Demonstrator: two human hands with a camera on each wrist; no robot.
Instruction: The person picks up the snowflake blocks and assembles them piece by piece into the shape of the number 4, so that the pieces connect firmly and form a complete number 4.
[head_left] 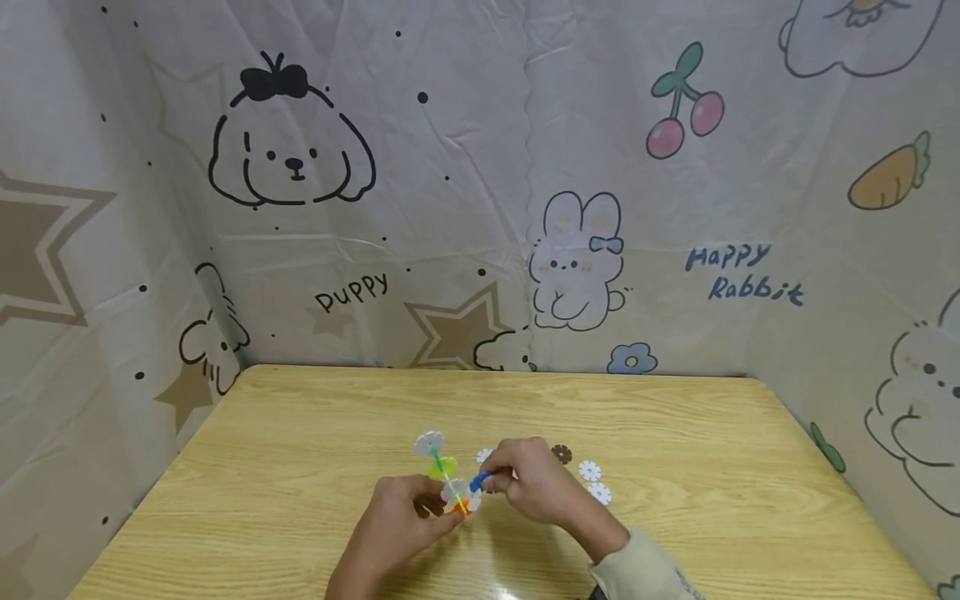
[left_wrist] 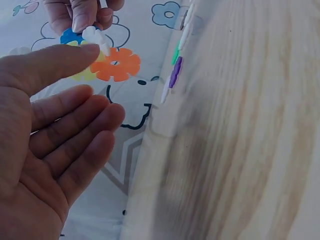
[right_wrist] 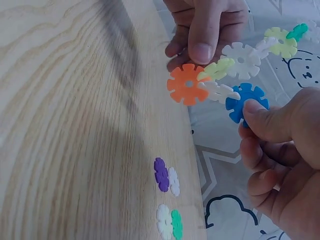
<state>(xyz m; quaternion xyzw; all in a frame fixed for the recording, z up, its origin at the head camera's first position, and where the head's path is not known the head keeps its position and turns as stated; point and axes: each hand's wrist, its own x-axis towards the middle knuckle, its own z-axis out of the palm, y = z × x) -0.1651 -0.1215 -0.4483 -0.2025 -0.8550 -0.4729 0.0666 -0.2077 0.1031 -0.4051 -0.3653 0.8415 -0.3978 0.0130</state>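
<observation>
My left hand (head_left: 401,517) holds a chain of interlocking snowflake discs between thumb and fingers, raised above the table. In the right wrist view the chain runs from an orange disc (right_wrist: 188,84) through a pale yellow disc (right_wrist: 218,69) and a white disc (right_wrist: 240,60) to a yellow disc (right_wrist: 281,42) and a green disc (right_wrist: 297,32). My right hand (head_left: 536,483) pinches a blue disc (right_wrist: 245,103) between thumb and fingers. The blue disc's edge meets a white disc (right_wrist: 218,92) beside the orange one; whether their slots are engaged cannot be told.
Loose discs lie on the wooden table (head_left: 300,450) beyond and right of my hands: a dark disc (head_left: 562,454) and several white ones (head_left: 589,471). The right wrist view shows a purple disc (right_wrist: 161,175) and a green disc (right_wrist: 177,225). A patterned cloth (head_left: 450,208) surrounds the table.
</observation>
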